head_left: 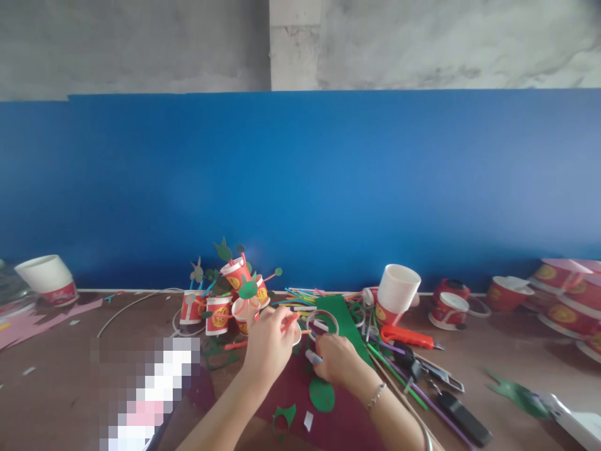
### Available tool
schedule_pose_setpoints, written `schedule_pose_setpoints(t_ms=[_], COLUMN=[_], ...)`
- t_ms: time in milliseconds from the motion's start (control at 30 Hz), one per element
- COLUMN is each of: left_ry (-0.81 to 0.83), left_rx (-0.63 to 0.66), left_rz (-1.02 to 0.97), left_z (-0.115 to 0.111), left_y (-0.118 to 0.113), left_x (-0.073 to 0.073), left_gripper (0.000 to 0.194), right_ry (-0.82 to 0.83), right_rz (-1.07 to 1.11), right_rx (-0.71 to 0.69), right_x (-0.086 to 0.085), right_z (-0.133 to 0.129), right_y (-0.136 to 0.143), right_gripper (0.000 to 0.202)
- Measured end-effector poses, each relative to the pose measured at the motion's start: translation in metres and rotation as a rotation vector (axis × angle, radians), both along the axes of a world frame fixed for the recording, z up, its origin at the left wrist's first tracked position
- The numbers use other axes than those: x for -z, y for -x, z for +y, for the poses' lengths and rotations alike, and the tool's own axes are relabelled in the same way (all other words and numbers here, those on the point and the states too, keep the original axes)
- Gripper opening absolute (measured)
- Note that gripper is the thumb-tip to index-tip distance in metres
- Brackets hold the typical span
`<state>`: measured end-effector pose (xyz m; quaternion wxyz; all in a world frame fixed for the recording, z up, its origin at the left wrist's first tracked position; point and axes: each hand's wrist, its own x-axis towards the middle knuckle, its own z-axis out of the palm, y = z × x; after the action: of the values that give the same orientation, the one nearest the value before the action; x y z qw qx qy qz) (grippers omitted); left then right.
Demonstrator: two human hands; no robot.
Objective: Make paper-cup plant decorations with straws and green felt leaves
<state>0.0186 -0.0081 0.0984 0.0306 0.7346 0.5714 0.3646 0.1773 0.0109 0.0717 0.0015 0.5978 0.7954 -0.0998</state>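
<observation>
My left hand (270, 344) is closed in a pinch on a red straw (290, 322). The white rim of a paper cup (297, 333) shows just beyond its fingers, mostly hidden by the hand. To the right, my right hand (335, 357) is low over the table with its fingers curled down; what they hold, if anything, is hidden. A small whitish piece (313, 357) shows by its thumb side. Right behind that hand stands a roll of tape (336, 322). A green paper disc (322, 395) lies in front of it, on a dark red sheet (347, 413).
Small red cups (218, 316) with straws and green paper shapes cluster at back left. Green paper (340, 316), stacked white cups (398, 289), an orange utility knife (407, 336), a black-handled tool (462, 416) and green-handled scissors (521, 398) lie rightward. A blue panel (300, 188) borders the table.
</observation>
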Motion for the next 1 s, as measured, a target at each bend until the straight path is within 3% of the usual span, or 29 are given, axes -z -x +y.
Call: schedule_pose_setpoints(t_ms=[167, 400, 533, 633, 800, 1000], left_ry=[0.005, 0.047, 0.025, 0.016, 0.039, 0.066], left_rx=[-0.003, -0.037, -0.017, 0.007, 0.025, 0.001], left_rz=[-0.016, -0.018, 0.028, 0.036, 0.031, 0.09], left_z=[0.0, 0.001, -0.002, -0.003, 0.001, 0.002], left_y=[0.001, 0.001, -0.001, -0.002, -0.001, -0.001], left_x=[-0.002, -0.001, -0.003, -0.004, -0.001, 0.002], left_gripper=[0.011, 0.015, 0.015, 0.017, 0.017, 0.02], right_ry=[-0.062, 0.056, 0.023, -0.032, -0.215, -0.118], right_rz=[0.079, 0.647, 0.787, 0.75, 0.527, 0.256], right_rx=[0.072, 0.017, 0.031, 0.037, 0.165, -0.015], right_x=[-0.013, -0.031, -0.03, -0.032, -0.032, -0.009], right_z=[0.004, -0.004, -0.008, -0.006, 0.0, 0.005], right_y=[-0.007, -0.007, -0.003, -0.004, -0.008, -0.003], right_gripper=[0.013, 0.003, 0.008, 0.009, 0.013, 0.009])
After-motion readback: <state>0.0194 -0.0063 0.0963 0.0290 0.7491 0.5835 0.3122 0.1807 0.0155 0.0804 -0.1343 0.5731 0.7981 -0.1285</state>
